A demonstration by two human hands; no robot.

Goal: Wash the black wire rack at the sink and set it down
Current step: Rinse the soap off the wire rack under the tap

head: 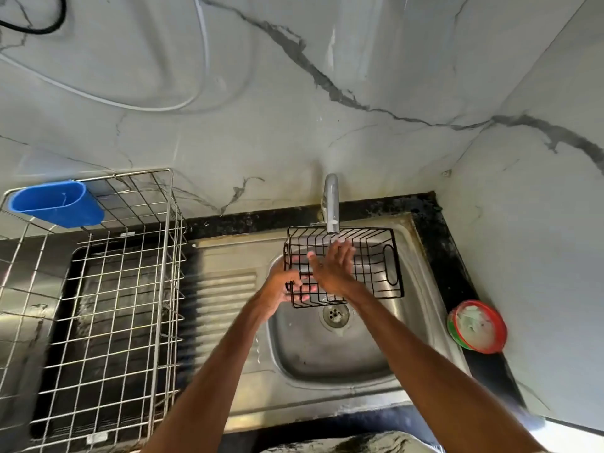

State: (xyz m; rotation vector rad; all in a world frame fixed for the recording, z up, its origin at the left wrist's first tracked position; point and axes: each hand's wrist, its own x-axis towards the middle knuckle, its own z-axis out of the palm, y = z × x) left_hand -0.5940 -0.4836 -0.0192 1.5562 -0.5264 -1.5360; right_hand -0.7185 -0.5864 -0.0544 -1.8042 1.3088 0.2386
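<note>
Two hands are in the head view. The black wire rack (372, 253) is held above the sink (327, 354), under the tap (331, 204). The left hand (281, 286) has its grip closed round the rack's left end. The right hand (333, 269) has a wide grip, straight fingers resting inside the rack.

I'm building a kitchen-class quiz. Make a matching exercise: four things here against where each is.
1 black wire rack
2 blue plastic cup
3 red-rimmed round tub
4 silver wire basket

A on the black counter right of the steel sink
B left of the sink
C over the sink, under the chrome tap
D hung on the silver basket's rim

Pairs: 1-C, 2-D, 3-A, 4-B
</note>
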